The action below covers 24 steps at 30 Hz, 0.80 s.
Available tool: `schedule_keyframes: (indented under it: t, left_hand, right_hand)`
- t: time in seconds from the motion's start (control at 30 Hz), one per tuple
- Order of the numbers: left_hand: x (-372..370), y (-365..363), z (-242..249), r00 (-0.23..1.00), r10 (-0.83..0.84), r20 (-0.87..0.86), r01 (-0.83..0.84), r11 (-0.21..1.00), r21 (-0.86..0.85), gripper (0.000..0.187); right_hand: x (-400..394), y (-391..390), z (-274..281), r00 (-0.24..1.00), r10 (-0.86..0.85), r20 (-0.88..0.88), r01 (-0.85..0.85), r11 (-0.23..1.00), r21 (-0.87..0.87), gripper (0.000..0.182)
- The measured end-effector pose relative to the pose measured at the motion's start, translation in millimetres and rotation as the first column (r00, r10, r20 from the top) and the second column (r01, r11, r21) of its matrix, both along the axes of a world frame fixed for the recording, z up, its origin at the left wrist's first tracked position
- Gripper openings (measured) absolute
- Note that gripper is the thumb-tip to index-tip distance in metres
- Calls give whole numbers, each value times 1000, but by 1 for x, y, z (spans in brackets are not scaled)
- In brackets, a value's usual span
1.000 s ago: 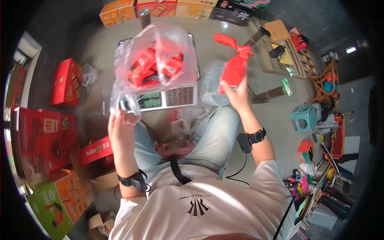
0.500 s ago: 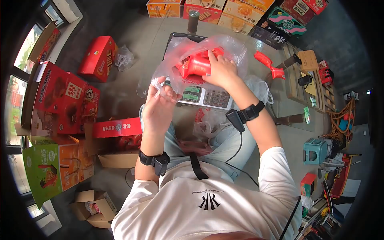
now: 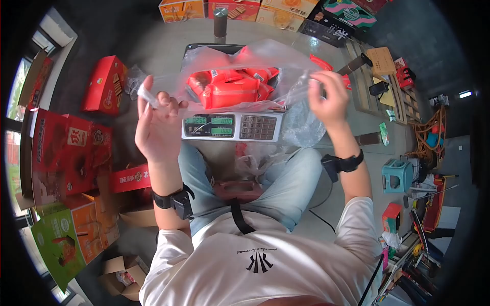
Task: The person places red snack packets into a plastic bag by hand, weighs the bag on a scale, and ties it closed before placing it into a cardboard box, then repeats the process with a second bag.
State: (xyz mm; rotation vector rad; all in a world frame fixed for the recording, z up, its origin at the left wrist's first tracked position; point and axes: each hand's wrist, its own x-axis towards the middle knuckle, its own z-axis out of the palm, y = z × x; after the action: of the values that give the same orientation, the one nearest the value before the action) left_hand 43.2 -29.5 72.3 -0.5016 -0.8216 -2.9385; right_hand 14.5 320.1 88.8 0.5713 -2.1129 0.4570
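A clear plastic bag (image 3: 298, 61) is stretched wide above a digital scale (image 3: 260, 126), its mouth spread between my hands. Several red packets (image 3: 232, 93) lie piled inside it, over the scale's platform. At the bag's left side, my left hand (image 3: 159, 122) holds one handle, a twisted white strip between thumb and fingers. My right hand (image 3: 329, 99) pinches the opposite handle with thumb and fingers closed. Green digits glow on the scale's display, below the bag.
Two red packets (image 3: 320, 62) lie on the glass table right of the bag. Another clear bag (image 3: 303, 125) rests beside the scale. Printed boxes (image 3: 233, 9) line the far side, and red cartons (image 3: 71, 153) stand at left. A teal stool (image 3: 397, 176) is at right.
My right hand has left the packets and moved right to the bag's other handle. My left hand has moved left, and the bag mouth is now pulled wide. The view has shifted.
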Motion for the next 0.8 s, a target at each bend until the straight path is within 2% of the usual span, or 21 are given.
schedule_keyframes:
  t: [0.03,0.07,0.1,0.13,0.17,0.23,0.27,0.3,0.33,0.37,0.43,0.47,0.5,0.6,0.67,0.73,0.77,0.8]
  left_hand:
    - [-2,4,2,1000,8,-11,-9,1000,-30,54]
    - [-5,7,2,1000,19,-23,-20,998,-61,55]
    - [-8,9,1,1000,17,-17,-18,998,-63,55]
    - [-11,11,-1,999,-2,-48,-2,997,-80,56]
    - [-13,13,-2,997,-22,-79,14,995,-100,58]
    - [-15,19,-2,999,12,-43,-17,992,-126,58]
    - [-15,20,-1,999,22,-43,-29,986,-164,57]
    - [-15,21,0,998,37,-43,-45,979,-201,56]
    - [-14,22,-1,998,68,-18,-70,975,-209,43]
    - [-15,19,-6,995,97,-12,-97,971,-220,43]
    - [-11,7,-17,983,171,63,-134,914,-382,26]
    - [-9,14,-11,946,310,91,-231,846,-480,10]
    - [-6,7,-17,949,315,32,-240,780,-578,17]
    - [13,3,-20,927,376,-10,-235,559,-795,29]
    - [21,2,-24,932,359,-56,-239,490,-838,32]
    - [27,3,-25,935,351,-50,-221,466,-857,33]
    - [30,3,-26,932,357,-62,-222,427,-877,32]
    - [33,3,-26,929,363,-76,-224,386,-895,30]
  right_hand:
    - [2,16,4,998,41,-41,-44,996,-77,19]
    - [-4,37,-2,999,37,-36,-39,996,-78,19]
    - [-16,60,-16,992,-18,126,62,932,-357,22]
    - [-30,84,-33,955,-23,294,200,786,-585,26]
    - [-51,109,-53,954,-22,300,203,783,-588,26]
    - [-100,158,-102,801,-214,559,494,763,-417,57]
    - [-114,184,-128,801,-203,563,490,763,-421,57]
    - [-127,209,-155,624,-433,651,656,743,-135,76]
    - [-141,226,-171,414,-640,647,741,650,168,95]
    - [-147,230,-168,292,-591,752,763,618,189,113]
    - [-163,246,-180,196,-581,790,766,594,246,117]
    - [-168,244,-177,94,-608,789,751,564,345,117]
    - [-175,248,-184,64,-611,789,740,559,374,115]
    - [-189,261,-203,9,-669,743,625,584,518,104]
    - [-197,282,-227,-9,-704,710,558,585,588,102]
    - [-199,309,-246,252,-646,720,536,713,452,98]
    - [-199,308,-250,260,-646,718,528,718,454,98]
    - [-192,292,-245,355,-681,640,628,681,376,94]
